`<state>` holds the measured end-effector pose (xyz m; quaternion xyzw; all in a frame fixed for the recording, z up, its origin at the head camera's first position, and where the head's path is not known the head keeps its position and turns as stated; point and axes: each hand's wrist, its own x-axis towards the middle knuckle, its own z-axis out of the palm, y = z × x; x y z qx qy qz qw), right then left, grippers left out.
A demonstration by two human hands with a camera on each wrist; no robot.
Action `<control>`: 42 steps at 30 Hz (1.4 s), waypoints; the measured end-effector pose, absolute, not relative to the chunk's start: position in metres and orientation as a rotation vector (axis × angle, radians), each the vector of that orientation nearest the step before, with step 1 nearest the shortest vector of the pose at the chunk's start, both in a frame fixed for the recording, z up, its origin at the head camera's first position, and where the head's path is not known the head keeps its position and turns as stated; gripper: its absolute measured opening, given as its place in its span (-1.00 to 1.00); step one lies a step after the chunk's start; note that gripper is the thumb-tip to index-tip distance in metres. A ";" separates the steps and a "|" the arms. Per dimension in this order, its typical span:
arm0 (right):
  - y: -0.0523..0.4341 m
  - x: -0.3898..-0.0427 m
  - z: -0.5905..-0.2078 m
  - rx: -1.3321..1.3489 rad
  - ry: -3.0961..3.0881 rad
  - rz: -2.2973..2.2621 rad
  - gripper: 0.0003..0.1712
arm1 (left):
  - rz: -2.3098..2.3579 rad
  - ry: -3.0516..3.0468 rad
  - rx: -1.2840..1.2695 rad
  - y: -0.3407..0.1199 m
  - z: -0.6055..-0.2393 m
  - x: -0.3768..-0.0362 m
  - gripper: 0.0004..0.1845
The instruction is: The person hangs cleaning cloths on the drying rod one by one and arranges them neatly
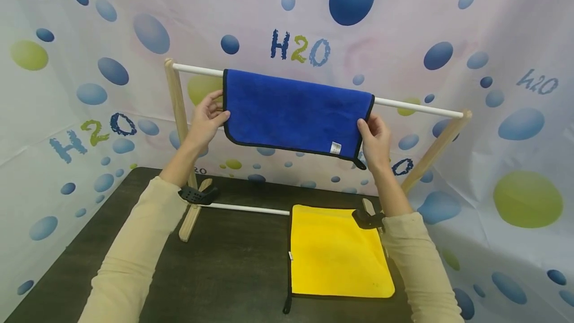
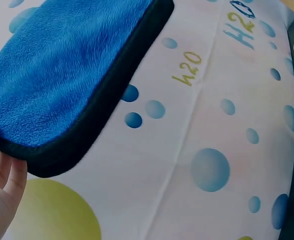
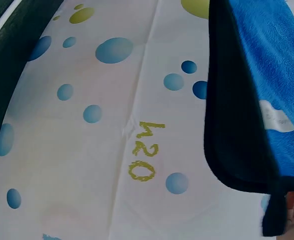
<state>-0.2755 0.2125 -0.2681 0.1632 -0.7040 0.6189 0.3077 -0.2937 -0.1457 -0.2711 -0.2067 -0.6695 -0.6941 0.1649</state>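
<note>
A blue towel [image 1: 293, 111] with a black border hangs folded over the white rod [image 1: 417, 107] of a wooden drying rack. My left hand [image 1: 207, 117] pinches the towel's left edge, thumb in front. My right hand [image 1: 375, 139] pinches its lower right corner near the white label [image 1: 335, 147]. In the left wrist view the blue towel [image 2: 61, 75] fills the upper left, with fingertips [image 2: 4, 172] under its black edge. The right wrist view shows the towel's corner [image 3: 257, 100] and its hanging loop [image 3: 273, 214].
A yellow towel [image 1: 336, 253] lies flat on the dark table [image 1: 224, 273], right of centre. The rack's wooden legs [image 1: 178, 108] and lower white rod [image 1: 251, 208] stand on the table. A bubble-printed backdrop [image 1: 493, 39] surrounds the table on three sides.
</note>
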 end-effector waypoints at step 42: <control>0.124 -0.265 -0.239 0.540 -1.932 1.653 -0.77 | -2.172 -1.499 -0.327 -0.200 -0.266 -0.287 -0.66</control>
